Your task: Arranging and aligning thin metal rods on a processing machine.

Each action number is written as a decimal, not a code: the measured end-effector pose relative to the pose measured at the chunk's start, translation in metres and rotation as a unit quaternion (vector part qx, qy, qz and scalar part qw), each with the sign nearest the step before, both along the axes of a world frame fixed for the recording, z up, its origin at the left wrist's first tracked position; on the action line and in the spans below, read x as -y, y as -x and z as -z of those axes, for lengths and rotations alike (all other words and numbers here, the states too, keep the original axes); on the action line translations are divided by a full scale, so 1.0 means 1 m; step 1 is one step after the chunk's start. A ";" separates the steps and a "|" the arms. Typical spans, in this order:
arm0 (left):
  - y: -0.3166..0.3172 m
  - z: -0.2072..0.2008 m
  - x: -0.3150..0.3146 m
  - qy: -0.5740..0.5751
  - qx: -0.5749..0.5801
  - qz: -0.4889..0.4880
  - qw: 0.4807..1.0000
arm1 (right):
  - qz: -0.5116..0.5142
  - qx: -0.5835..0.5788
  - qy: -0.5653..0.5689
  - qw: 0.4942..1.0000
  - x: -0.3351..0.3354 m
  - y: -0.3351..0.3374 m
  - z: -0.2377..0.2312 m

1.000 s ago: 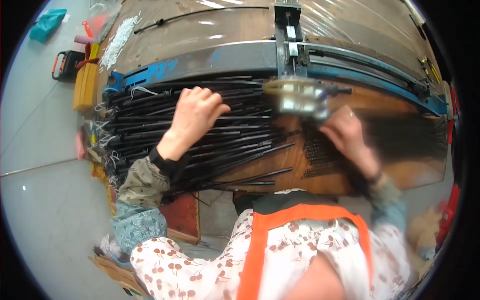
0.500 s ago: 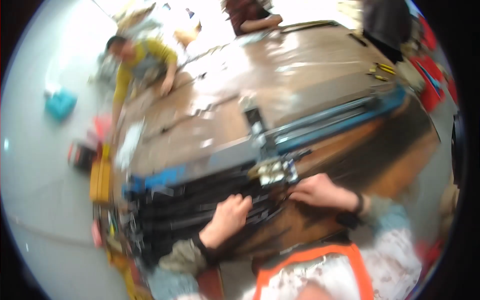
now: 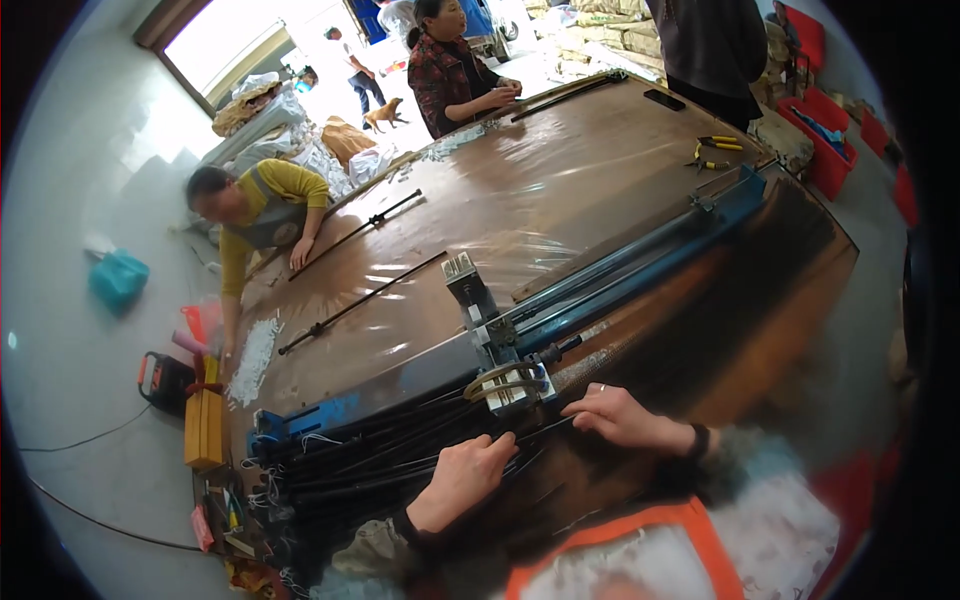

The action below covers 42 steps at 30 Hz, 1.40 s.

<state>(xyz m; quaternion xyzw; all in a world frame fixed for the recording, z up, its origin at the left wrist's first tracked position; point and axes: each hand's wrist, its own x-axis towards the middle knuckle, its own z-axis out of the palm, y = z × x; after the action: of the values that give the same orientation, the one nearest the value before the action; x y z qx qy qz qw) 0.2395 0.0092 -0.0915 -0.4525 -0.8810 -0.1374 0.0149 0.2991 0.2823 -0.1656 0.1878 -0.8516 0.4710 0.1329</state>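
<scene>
View lifted from close over the black rods point(image 3: 380, 465) to the whole counter point(image 3: 560, 180) (co-workers now visible); left hand point(image 3: 468, 478) and right hand point(image 3: 620, 415) drawn closer together.

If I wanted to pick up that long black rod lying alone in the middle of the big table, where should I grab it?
Probably mid-length on the long black rod, from above: the shaft there is bare and thin, lies flat on the table, and nothing crowds it. Avoid the small fittings along it.
</scene>
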 end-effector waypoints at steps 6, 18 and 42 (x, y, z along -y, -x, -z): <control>-0.001 -0.009 -0.015 0.089 0.085 0.028 0.992 | -0.032 -0.210 -0.185 0.960 -0.006 -0.009 -0.014; 0.064 -0.111 -0.110 0.136 -0.151 0.133 0.970 | 0.278 -0.261 -0.181 0.907 -0.167 0.010 -0.028; 0.081 -0.073 -0.204 0.085 -0.094 0.160 0.979 | 0.189 -0.271 -0.180 0.926 -0.223 0.009 -0.036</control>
<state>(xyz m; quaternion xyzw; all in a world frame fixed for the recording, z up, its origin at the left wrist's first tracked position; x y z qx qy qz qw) 0.1586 0.2135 -0.0182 -0.5983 -0.8002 -0.0193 0.0370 0.2901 0.5048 -0.1292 0.1645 -0.8731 0.2072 0.4096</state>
